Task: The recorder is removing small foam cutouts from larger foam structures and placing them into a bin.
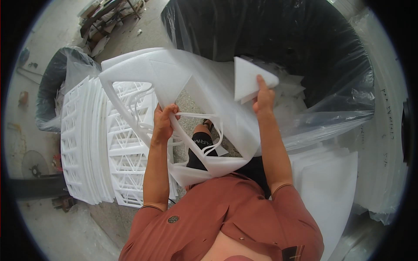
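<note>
My left hand (164,123) is closed around a narrow strip of a large white foam sheet (167,65) with big cutouts. The sheet leans across my lap, and thin curved strips hang loose in its openings. Raised to the right, my right hand (264,96) pinches a white triangular foam piece (249,78), which looks like more than one layer. That piece is apart from the sheet, over the near side of a large black bin (270,26) lined with clear plastic. White foam scraps (285,95) lie inside the bin.
Stacks of cut-out white foam sheets (126,143) stand at my left. Behind them is a smaller plastic-lined black bin (50,93). Plain white foam sheets (326,182) lean at my right. A fan (35,164) stands far left, and a cluttered rack (104,21) is at the back.
</note>
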A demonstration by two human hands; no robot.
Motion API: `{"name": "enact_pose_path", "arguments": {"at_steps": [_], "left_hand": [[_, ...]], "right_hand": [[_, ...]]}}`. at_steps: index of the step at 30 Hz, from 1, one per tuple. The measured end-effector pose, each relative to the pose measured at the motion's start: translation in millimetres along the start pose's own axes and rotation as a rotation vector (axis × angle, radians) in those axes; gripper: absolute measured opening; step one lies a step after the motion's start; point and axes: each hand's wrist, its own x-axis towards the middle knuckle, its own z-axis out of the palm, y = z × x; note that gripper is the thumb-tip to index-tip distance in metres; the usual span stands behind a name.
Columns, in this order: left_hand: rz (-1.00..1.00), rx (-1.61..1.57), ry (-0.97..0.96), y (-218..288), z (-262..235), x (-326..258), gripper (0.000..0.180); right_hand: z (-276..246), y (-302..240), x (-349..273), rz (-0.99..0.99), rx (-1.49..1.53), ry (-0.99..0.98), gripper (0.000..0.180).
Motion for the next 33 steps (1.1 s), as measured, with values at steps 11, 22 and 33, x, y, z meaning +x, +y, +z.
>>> {"name": "enact_pose_path", "arguments": {"at_steps": [11, 22, 33], "left_hand": [[-0.134, -0.052, -0.583, 19.5, 30.4, -13.3, 0.104], [-0.143, 0.339, -0.209, 50.3, 32.8, -34.6, 0.051], [0.128, 0.069, 0.06, 113.6, -67.5, -23.1, 0.056]], "right_hand": [[81.8, 15.0, -75.1, -1.078, -0.935, -0.752, 0.115], [23.0, -44.9, 7.4, -0.281, -0.518, -0.768, 0.044], [-40.1, -47.9, 44.6, -0.011, -0.251, -0.115, 0.075]]}}
